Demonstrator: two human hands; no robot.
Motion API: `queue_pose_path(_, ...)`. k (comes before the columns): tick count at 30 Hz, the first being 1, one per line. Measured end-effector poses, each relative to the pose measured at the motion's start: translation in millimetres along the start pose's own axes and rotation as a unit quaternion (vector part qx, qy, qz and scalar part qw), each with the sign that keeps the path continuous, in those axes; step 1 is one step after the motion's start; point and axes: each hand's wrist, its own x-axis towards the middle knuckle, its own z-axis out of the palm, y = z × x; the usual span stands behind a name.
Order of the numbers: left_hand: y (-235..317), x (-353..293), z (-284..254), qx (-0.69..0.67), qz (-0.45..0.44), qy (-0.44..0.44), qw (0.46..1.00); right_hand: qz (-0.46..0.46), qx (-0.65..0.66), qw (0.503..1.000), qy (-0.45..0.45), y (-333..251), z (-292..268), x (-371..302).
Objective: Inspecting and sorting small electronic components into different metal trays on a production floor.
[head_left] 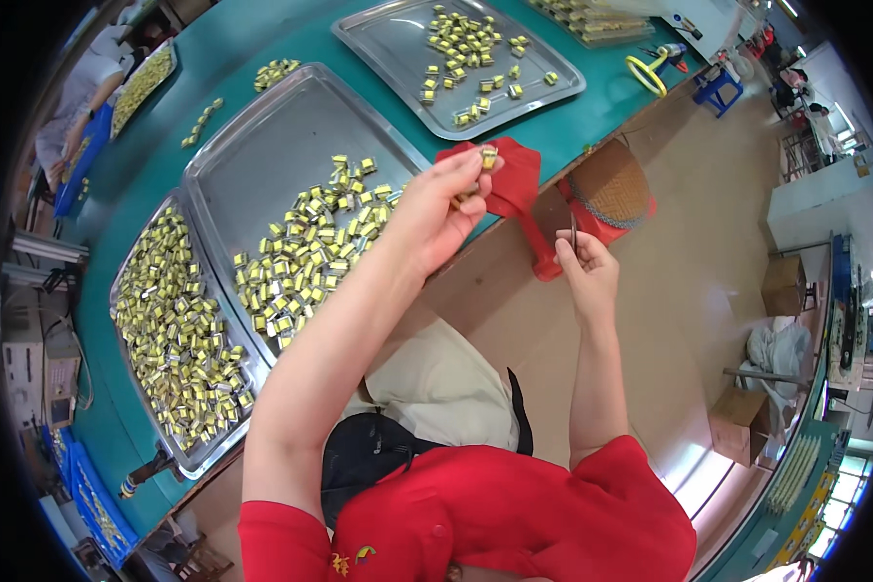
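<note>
My left hand (436, 209) is raised over the table's front edge, its fingers pinching a small yellow-wrapped electronic component (489, 158), which looks like a small transformer. Off to the right, past the table edge, my right hand (590, 276) is closed around a thin dark metal tool (573, 231) that points up; whether it is tweezers or a blade I cannot tell. Beneath my left hand and forearm lies a metal tray (252, 126) with many loose components of the same kind. A red cloth (516, 175) rests on the table edge just beyond my left fingertips.
A heaped metal tray (196, 464) sits at the left, and another tray (383, 29) with fewer components lies at the far side of the green table (233, 39). A yellow-handled tool (647, 76) is near the far edge. A woven-seat stool (611, 189) stands beside the table.
</note>
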Motion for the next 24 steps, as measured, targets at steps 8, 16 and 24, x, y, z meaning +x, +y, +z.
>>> queue_pose_path(8, -16, -121, -23, -0.019, 0.050, -0.071, 0.996, -0.111, 0.167, 0.952, -0.230, -65, 61, -47)
queue_pose_path(16, -28, -195, -61, -0.024, 0.107, -0.050, 0.993, -0.118, 0.145, 0.884, -0.429, -76, 105, -92)
queue_pose_path(24, -43, -216, -87, -0.097, 0.147, -0.095, 0.980, -0.107, 0.144, 0.875, -0.449, -69, 124, -116)
